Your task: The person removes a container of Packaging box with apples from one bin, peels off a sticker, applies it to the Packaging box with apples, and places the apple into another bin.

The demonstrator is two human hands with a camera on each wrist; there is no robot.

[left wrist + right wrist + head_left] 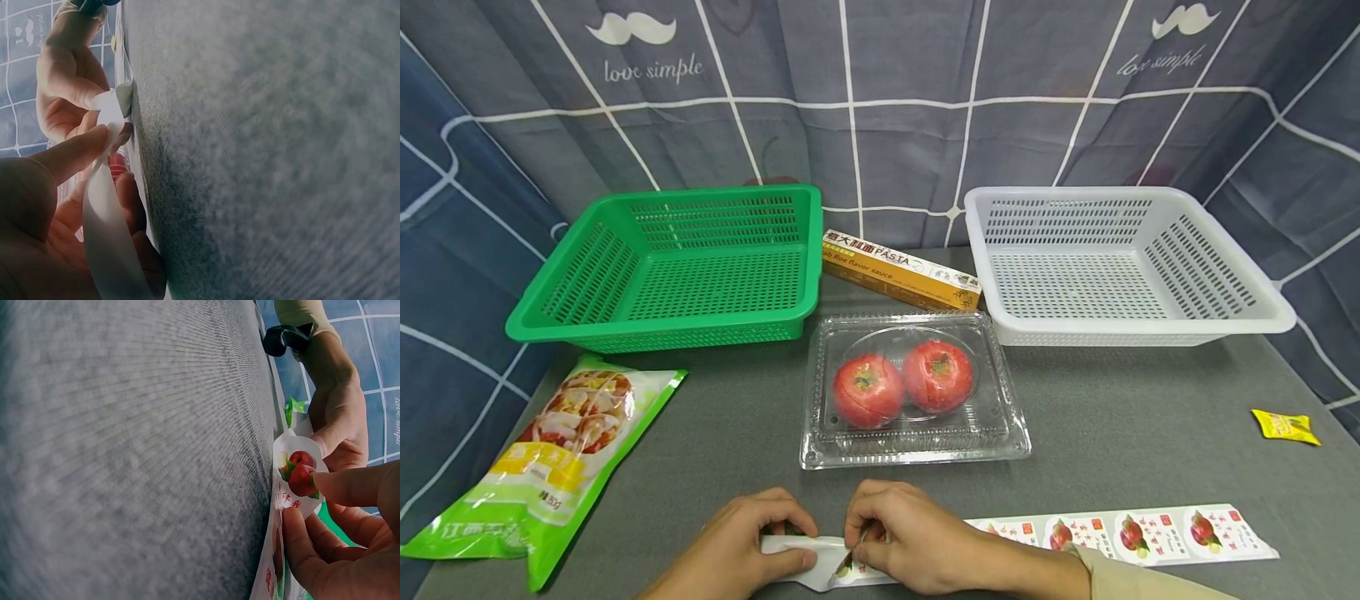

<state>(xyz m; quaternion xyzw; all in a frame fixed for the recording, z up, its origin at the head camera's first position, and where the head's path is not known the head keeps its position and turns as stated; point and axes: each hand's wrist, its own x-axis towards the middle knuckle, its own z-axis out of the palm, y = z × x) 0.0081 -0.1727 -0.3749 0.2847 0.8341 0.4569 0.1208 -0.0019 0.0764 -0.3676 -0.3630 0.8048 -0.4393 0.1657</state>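
A strip of fruit stickers (1138, 533) with white backing lies along the front of the table. My left hand (748, 542) pinches the bent-back white end (103, 215) of the strip between thumb and fingers. Close beside it, my right hand (917, 537) pinches a sticker (300, 478) with red fruit printed on it, and that sticker stands lifted at the fold. Behind the hands, a clear plastic container (917, 442) holds two red tomatoes, its lid over them.
A green basket (700, 325) stands at the back left and a white basket (1135, 329) at the back right. Between them leans a pasta box (898, 271). A green-edged food bag (561, 458) lies left; a small yellow packet (1285, 427) lies far right.
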